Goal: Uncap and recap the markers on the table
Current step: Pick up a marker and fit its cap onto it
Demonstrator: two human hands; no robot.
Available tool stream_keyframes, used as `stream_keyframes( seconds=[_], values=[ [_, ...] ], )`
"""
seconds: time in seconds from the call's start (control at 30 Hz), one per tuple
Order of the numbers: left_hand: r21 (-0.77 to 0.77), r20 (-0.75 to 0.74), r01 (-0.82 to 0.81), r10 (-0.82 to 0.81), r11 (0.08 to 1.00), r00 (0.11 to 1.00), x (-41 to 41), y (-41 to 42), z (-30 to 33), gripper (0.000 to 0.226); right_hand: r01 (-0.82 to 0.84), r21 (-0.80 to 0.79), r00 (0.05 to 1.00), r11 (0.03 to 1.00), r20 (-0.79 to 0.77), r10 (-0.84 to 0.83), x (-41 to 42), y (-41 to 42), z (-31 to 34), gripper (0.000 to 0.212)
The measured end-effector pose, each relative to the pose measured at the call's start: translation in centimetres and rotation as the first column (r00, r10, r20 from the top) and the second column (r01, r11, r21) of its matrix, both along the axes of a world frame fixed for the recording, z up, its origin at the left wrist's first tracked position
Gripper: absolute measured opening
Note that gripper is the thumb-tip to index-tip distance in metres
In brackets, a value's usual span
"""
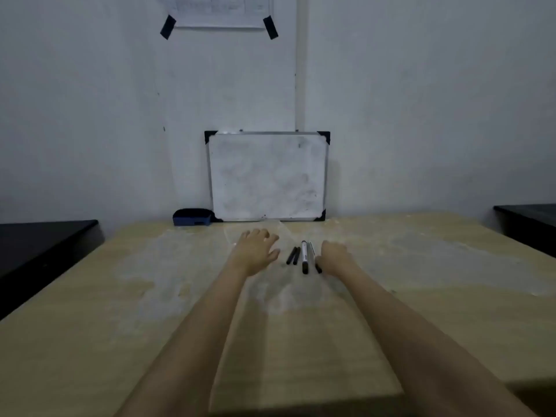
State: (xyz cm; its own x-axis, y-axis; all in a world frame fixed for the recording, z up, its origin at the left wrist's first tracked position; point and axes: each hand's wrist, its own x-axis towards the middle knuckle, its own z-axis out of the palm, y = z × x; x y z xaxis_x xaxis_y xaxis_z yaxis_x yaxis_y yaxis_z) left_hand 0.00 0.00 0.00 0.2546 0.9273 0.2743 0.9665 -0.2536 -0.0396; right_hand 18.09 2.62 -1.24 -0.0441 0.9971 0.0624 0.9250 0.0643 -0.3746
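A: Both bare forearms reach forward over the pale, scuffed surface [421, 296], nearest us and stretching away toward the wall.

B: And at the end of them, the left hand [255, 251] lies palm down with its fingers [264, 234] spread apart, gripping nothing.

A: The right hand [335, 255] looks more curled, knuckles up. Are its fingers together or clamped on anything?

B: Cannot tell from here; they are folded under and blurred. They sit just beside the markers, maybe touching the nearest one.

A: So where are the markers?

B: Between the two sets of fingers. A white marker with black ends [304, 256] lies pointing away from us, just left of the right hand's fingers. A second, slimmer marker [313, 253] runs alongside it, hard against the right hand, its near black end poking out by the thumb side.

A: And over toward the left fingers?

B: Two short black pieces [293, 255] lie side by side, slanted, near the left thumb but apart from it. Caps or pens, too small to say.

A: Beyond the fingertips?

B: A blue eraser [192, 217] at the far edge, next to a smudged whiteboard [267, 176] leaning on the wall. Higher still, a sheet of paper [219, 10] taped up with black tape.
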Motion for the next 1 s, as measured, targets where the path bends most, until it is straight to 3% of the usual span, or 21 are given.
stream_keyframes(
  seconds=[0.2, 0.33, 0.4, 0.47, 0.57, 0.7, 0.8, 0.87, 1.0],
  values=[
    [0.059, 0.058, 0.033, -0.036, 0.998, 0.998, 0.7, 3.9, -2.3, 0.04, 0.116, -0.033, 0.989, 0.993, -0.086, -0.119, -0.9, 4.7, -2.9, 0.04],
    [0.144, 0.166, 0.021, -0.045, 0.989, 0.985, 1.2, 5.4, -3.6, 0.042, 0.19, -0.073, 0.973, 0.979, -0.118, -0.197, -0.3, 7.2, -3.8, 0.039],
    [0.178, 0.293, -0.003, -0.05, 0.984, 0.955, 1.7, 6.0, -3.8, 0.04, 0.183, -0.108, 0.973, 0.977, -0.123, -0.196, 0.7, 8.1, -3.0, 0.042],
    [0.182, 0.479, -0.041, -0.052, 0.983, 0.876, 2.1, 6.2, -3.8, 0.033, 0.169, -0.1, 0.969, 0.981, -0.166, -0.184, 2.0, 8.6, -1.8, 0.023],
    [0.141, 0.712, -0.07, -0.052, 0.988, 0.701, 2.8, 6.3, -4.1, 0.035, 0.035, -0.041, 0.952, 0.999, -0.304, -0.046, 3.3, 8.1, -0.9, 0.018],
    [0.095, 0.804, -0.044, -0.051, 0.994, 0.593, 3.5, 6.4, -5.0, 0.03, -0.196, -0.016, 0.89, 0.98, -0.422, 0.171, 3.1, 6.8, -1.8, 0.012],
    [0.113, 0.883, -0.057, -0.074, 0.992, 0.464, 3.6, 6.0, -6.0, 0.016, -0.176, 0.037, 0.809, 0.984, -0.564, 0.166, 2.4, 6.5, -3.3, 0.018],
    [0.124, 0.871, -0.054, -0.082, 0.991, 0.484, 3.6, 5.6, -6.6, 0.013, -0.104, 0.056, 0.768, 0.993, -0.63, 0.116, 1.7, 6.5, -4.5, 0.026],
    [0.177, 0.654, -0.007, -0.113, 0.984, 0.748, 4.1, 5.2, -6.8, 0.031, 0.064, 0.279, 0.918, 0.958, -0.392, 0.053, 1.1, 6.6, -6.0, 0.041]
  ],
)
